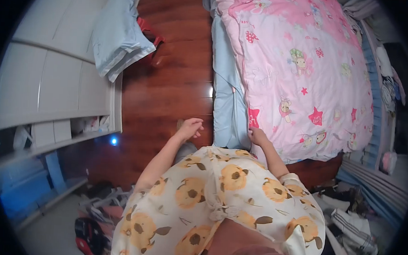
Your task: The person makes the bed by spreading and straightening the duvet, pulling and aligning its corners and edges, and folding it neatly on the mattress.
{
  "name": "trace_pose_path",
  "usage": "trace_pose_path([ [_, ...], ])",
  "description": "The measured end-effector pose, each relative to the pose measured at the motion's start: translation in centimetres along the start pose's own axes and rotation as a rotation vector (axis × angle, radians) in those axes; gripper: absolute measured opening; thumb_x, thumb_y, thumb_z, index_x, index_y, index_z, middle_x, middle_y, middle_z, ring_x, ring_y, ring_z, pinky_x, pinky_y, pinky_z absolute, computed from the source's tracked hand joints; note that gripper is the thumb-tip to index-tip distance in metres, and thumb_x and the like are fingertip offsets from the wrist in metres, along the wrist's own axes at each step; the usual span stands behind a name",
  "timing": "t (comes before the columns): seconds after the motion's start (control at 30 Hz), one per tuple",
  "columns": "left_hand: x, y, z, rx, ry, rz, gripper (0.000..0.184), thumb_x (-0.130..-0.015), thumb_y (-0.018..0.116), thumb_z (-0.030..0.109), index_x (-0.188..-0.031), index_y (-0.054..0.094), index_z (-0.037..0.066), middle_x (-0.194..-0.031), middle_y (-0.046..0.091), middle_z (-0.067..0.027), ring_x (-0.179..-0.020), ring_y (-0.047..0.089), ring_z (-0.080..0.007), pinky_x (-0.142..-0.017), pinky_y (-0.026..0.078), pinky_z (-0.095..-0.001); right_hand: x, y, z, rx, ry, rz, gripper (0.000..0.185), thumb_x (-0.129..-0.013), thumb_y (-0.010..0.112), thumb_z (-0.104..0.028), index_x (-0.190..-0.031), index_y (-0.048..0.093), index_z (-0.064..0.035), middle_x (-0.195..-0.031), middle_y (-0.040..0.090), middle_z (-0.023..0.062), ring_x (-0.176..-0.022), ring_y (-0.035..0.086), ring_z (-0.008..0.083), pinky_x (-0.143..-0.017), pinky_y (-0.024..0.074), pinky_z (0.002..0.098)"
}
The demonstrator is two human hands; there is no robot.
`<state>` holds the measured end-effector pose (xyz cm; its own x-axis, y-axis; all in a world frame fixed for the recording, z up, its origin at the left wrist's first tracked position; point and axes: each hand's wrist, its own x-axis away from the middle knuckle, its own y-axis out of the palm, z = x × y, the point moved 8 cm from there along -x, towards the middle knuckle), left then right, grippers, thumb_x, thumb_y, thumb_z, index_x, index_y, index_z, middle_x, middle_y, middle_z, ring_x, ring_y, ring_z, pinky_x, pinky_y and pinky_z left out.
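Observation:
A pink quilt (279, 80) printed with stars and cartoon figures is spread over the bed. My right hand (259, 137) is closed on its near left edge, with the fingertips partly hidden. Along that side of the bed, a strip of light blue sheet (228, 101) shows from under the quilt. Over the floor to the left of the bed hangs my left hand (191, 128), fingers loosely bent and apart, with nothing in it.
Light blue pillows (119, 37) rest on a red stool (149, 31) beside the white cabinet (56, 75). Reddish wooden floor (170, 76) runs between cabinet and bed. Clothes (354, 225) are piled behind on the right; a dark and red bag (89, 238) lies at lower left.

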<state>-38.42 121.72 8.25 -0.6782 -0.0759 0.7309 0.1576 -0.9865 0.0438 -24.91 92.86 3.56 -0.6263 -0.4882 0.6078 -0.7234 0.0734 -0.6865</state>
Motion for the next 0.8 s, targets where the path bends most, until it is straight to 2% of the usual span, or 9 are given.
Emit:
trace_pose_path([
  [0.13,0.6,-12.3,1.1,0.166,0.007,0.066,0.031,-0.09,0.047,0.022,-0.116,0.051,0.006,-0.089,0.062,-0.0065,-0.059,0.056,-0.0106,-0.053,0.047,-0.0227,-3.4,0.9,-10.1,-0.049,-0.001,-0.069,0.033,-0.079,0.054,-0.021,-0.106,0.057,-0.0027,-0.092,0.062,0.0206,-0.09,0.059,0.0339,-0.079,0.0467,0.0412],
  [0.2,1.8,-18.5,2.3,0.218,0.009,0.119,0.03,-0.09,0.047,0.023,-0.116,0.051,0.007,-0.09,0.062,-0.0063,-0.06,0.057,-0.0106,-0.054,0.048,-0.0229,-4.9,-1.0,-14.6,-0.028,-0.074,0.06,0.029,-0.078,0.056,-0.019,-0.102,0.059,-0.0035,-0.083,0.064,0.0186,-0.079,0.061,0.0326,-0.073,0.0484,0.0391],
  [0.3,1.9,-27.2,2.3,0.307,0.023,0.251,0.028,-0.09,0.048,0.023,-0.114,0.051,0.009,-0.09,0.062,-0.0072,-0.06,0.057,-0.0107,-0.053,0.049,-0.0227,-6.6,-4.3,-18.1,-0.097,-0.045,0.189,0.026,-0.078,0.057,-0.02,-0.099,0.061,-0.0039,-0.083,0.063,0.0193,-0.078,0.061,0.0323,-0.072,0.0483,0.0387],
  [0.4,2.5,-31.8,3.7,0.356,0.01,0.316,0.028,-0.09,0.048,0.023,-0.114,0.051,0.009,-0.09,0.062,-0.0074,-0.06,0.057,-0.0112,-0.051,0.049,-0.0227,-7.8,-5.9,-19.4,-0.141,-0.068,0.292,0.025,-0.079,0.056,-0.019,-0.097,0.061,-0.0029,-0.083,0.063,0.0192,-0.078,0.061,0.0322,-0.072,0.0481,0.0381],
  [0.47,1.9,-33.1,5.3,0.348,0.033,0.29,0.029,-0.09,0.048,0.023,-0.115,0.05,0.008,-0.09,0.062,-0.0077,-0.059,0.057,-0.0115,-0.051,0.049,-0.0231,-7.9,-6.3,-18.4,-0.089,0.022,0.297,0.023,-0.079,0.055,-0.018,-0.095,0.062,-0.0028,-0.084,0.063,0.0186,-0.078,0.061,0.0322,-0.073,0.0479,0.0381],
  [0.6,-1.6,-33.4,10.0,0.328,0.057,0.218,0.029,-0.089,0.049,0.023,-0.114,0.05,0.007,-0.088,0.062,-0.0077,-0.059,0.057,-0.012,-0.051,0.049,-0.0233,-8.6,-7.0,-14.8,-0.208,0.171,0.355,0.021,-0.08,0.054,-0.018,-0.092,0.063,-0.0037,-0.081,0.063,0.0192,-0.077,0.061,0.0327,-0.071,0.0477,0.0393],
  [0.67,-4.0,-32.6,12.5,0.297,0.052,0.188,0.029,-0.089,0.049,0.023,-0.113,0.05,0.007,-0.086,0.062,-0.0076,-0.059,0.057,-0.0121,-0.051,0.049,-0.0233,-8.6,-8.6,-14.3,-0.148,0.176,0.43,0.021,-0.08,0.052,-0.018,-0.09,0.063,-0.0037,-0.08,0.063,0.0187,-0.076,0.062,0.0326,-0.07,0.0476,0.0404],
  [0.73,-6.6,-31.8,14.9,0.241,0.03,0.155,0.028,-0.089,0.049,0.024,-0.112,0.051,0.007,-0.086,0.061,-0.0071,-0.059,0.057,-0.0121,-0.051,0.049,-0.0234,-9.3,-10.3,-12.6,-0.093,0.288,0.548,0.022,-0.08,0.052,-0.021,-0.088,0.064,-0.0039,-0.08,0.063,0.0185,-0.075,0.062,0.0325,-0.07,0.0476,0.0412],
  [0.8,-9.1,-31.1,17.3,0.189,0.013,0.139,0.028,-0.089,0.049,0.024,-0.111,0.051,0.007,-0.086,0.061,-0.0071,-0.059,0.057,-0.0121,-0.051,0.049,-0.0234,-10.7,-11.7,-11.5,-0.103,0.386,0.561,0.023,-0.08,0.053,-0.023,-0.087,0.063,-0.0035,-0.081,0.063,0.0185,-0.077,0.061,0.033,-0.07,0.0475,0.0419],
])
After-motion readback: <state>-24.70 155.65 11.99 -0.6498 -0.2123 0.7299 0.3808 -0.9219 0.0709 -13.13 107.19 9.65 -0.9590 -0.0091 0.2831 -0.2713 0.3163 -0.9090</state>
